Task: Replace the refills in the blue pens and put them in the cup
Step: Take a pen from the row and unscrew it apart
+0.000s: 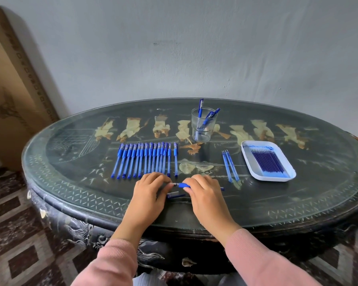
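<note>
A blue pen lies crosswise between my hands at the table's front. My right hand grips its barrel, and my left hand pinches its tip end. Just below the pen lies a loose blue cap. Behind my hands is a row of several blue pens. A clear cup at the back holds three blue pens. A white tray on the right holds several dark blue refills. Three loose refills lie left of the tray.
The oval dark table has a glass top with pale inlaid figures. A grey wall stands behind it. A tall cardboard box leans at the left. Patterned floor tiles show below the table.
</note>
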Demonstrator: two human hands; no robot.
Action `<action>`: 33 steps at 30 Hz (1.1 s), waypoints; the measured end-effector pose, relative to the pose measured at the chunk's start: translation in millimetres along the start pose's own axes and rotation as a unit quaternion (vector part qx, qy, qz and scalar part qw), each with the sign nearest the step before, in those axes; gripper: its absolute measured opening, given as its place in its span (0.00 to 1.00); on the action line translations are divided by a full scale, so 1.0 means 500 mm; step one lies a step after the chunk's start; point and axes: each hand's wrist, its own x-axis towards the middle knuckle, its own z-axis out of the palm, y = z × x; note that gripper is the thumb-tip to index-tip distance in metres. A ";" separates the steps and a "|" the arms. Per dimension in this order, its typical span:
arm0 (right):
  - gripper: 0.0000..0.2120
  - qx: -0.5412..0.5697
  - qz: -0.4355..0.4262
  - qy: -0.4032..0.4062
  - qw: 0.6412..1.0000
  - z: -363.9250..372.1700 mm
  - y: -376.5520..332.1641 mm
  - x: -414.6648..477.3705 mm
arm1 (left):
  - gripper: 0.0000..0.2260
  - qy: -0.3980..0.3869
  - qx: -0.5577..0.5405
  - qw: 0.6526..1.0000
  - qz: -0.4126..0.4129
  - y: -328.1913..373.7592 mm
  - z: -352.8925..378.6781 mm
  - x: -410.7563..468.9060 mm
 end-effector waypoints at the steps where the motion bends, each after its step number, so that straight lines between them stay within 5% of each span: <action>1: 0.07 -0.003 0.000 0.003 1.000 -0.001 0.000 0.000 | 0.12 0.000 0.002 1.000 -0.001 0.000 0.000 0.000; 4: 0.05 -0.008 0.005 0.007 1.000 0.000 0.001 -0.001 | 0.18 -0.021 -0.012 0.999 -0.030 0.004 -0.005 -0.003; 11: 0.13 -0.017 0.008 -0.005 1.000 0.006 0.001 -0.002 | 0.12 -0.008 -0.013 1.000 -0.011 0.010 -0.005 0.001; 27: 0.06 -0.028 0.007 0.000 1.000 0.000 -0.001 -0.001 | 0.17 -0.031 -0.037 0.998 -0.050 0.022 -0.020 -0.002; 33: 0.04 -0.031 0.001 -0.001 1.000 0.001 -0.002 -0.002 | 0.07 -0.019 -0.026 0.999 -0.043 0.023 -0.017 0.000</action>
